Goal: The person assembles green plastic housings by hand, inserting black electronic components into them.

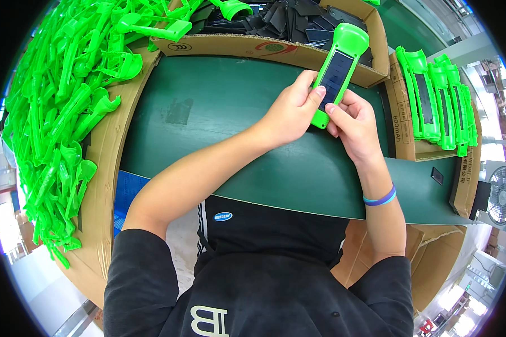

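Note:
Both my hands hold one bright green flashlight-shaped plastic housing [351, 39] above the green table [219, 112]. A dark solar panel [337, 71] lies in the long recess of its face. My left hand [298, 106] grips the housing's left side, its thumb pressed on the panel's near part. My right hand [354, 121] pinches the lower right edge, thumb on top and fingers underneath. The wide round end points away from me, and the narrow end sits between my hands. The housing's underside is hidden.
A cardboard box [225, 44] of dark panels stands at the back. Many green housings [67, 112] heap in a large carton at left. At right, a smaller box [402, 121] holds several green housings fitted with panels. A loose dark panel [437, 176] lies near a fan [500, 194].

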Available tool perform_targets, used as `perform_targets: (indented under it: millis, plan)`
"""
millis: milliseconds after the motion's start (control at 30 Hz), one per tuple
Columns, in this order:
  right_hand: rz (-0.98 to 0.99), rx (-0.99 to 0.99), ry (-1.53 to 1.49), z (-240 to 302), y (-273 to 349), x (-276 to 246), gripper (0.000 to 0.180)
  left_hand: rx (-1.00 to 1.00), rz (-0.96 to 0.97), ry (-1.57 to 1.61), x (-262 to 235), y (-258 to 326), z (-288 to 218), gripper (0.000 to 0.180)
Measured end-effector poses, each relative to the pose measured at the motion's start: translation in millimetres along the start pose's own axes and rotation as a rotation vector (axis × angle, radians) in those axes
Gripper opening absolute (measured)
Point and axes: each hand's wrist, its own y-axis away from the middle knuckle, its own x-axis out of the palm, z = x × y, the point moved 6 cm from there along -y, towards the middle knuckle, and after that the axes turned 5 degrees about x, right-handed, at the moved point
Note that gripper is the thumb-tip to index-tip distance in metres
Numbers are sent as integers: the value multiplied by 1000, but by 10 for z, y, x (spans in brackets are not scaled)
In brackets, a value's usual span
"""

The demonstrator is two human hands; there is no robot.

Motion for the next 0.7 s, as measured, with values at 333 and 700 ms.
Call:
perform_targets:
  millis: [333, 700]
  plan:
    - [17, 33, -65, -72, -32, 4, 22, -12, -57, -1, -25, 10, 6, 24]
    - [53, 19, -6, -14, -19, 23, 34, 33, -49, -22, 0, 2, 26, 24]
